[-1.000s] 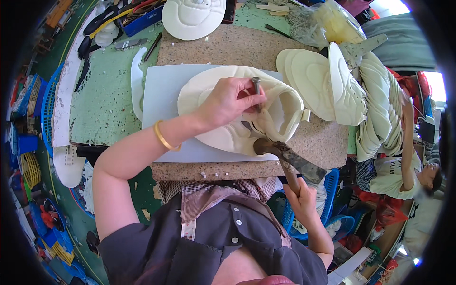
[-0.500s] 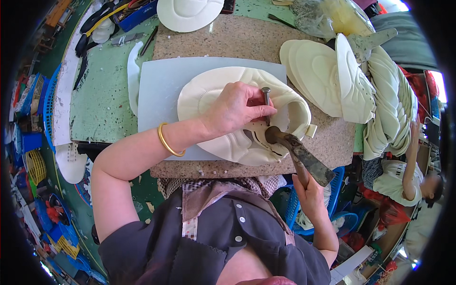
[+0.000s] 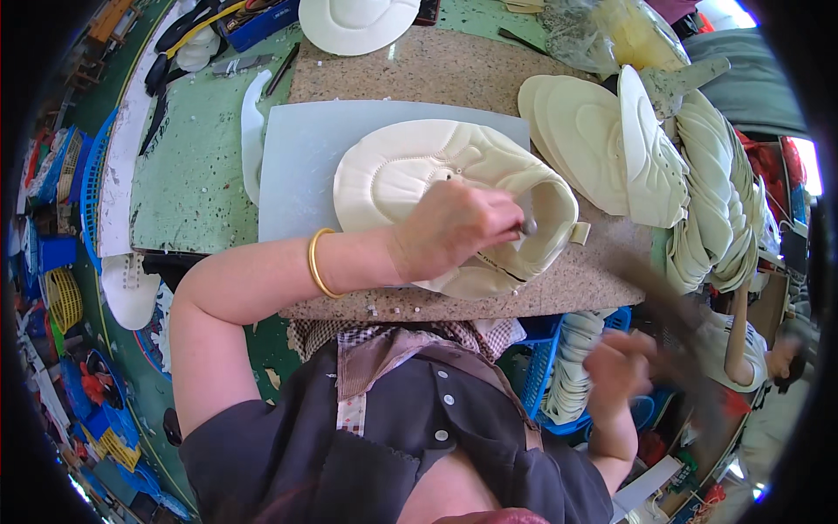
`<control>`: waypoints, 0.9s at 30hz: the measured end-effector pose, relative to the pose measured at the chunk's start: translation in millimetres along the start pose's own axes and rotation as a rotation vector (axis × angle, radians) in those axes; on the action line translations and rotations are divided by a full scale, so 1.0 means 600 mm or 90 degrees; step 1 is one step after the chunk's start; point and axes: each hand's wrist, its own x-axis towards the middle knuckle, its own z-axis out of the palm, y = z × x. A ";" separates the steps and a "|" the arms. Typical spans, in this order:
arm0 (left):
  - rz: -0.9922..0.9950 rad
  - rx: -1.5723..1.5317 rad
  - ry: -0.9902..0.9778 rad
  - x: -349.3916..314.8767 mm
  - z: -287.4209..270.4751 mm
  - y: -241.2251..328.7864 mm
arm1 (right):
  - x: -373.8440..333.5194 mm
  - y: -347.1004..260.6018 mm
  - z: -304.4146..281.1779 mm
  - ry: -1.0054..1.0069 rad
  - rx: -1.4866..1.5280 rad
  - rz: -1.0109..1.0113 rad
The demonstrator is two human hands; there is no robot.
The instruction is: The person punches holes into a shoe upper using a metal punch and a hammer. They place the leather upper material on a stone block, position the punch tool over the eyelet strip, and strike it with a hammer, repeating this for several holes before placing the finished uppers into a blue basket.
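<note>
A cream, padded and stitched piece that looks like a shoe upper (image 3: 393, 162) lies on a pale grey sheet (image 3: 297, 166), its looped collar at the right. Over its lower middle is my left hand (image 3: 458, 225), fingers closed round a metal punch (image 3: 528, 227), of which only the rounded end shows. The punch's tip is hidden behind the hand. Low at the right, off the table's front edge, my right hand (image 3: 618, 367) is gripped on a hammer (image 3: 659, 293). Both hand and hammer are smeared by motion.
Stacked cream pieces (image 3: 576, 140) lie at the right beside more draped ones (image 3: 707, 192). Past the speckled board's (image 3: 436, 74) far edge is a clear plastic bag (image 3: 580, 35). A blue basket (image 3: 541, 375) stands below the table. Another person (image 3: 742, 349) is at far right.
My right hand has swung the hammer away from the piece, out to the right. My left hand has turned and lowered, with the punch now tilted and its head pointing right.
</note>
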 end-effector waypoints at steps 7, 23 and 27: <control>-0.364 -0.438 -0.080 -0.003 -0.026 -0.039 | -0.008 -0.034 0.067 -0.314 0.212 0.252; -0.189 -0.135 -0.044 -0.018 -0.026 -0.025 | 0.006 -0.021 0.048 -0.378 0.050 0.160; -0.339 -0.445 -0.066 -0.029 -0.043 -0.043 | -0.004 -0.039 0.066 -0.379 0.149 0.293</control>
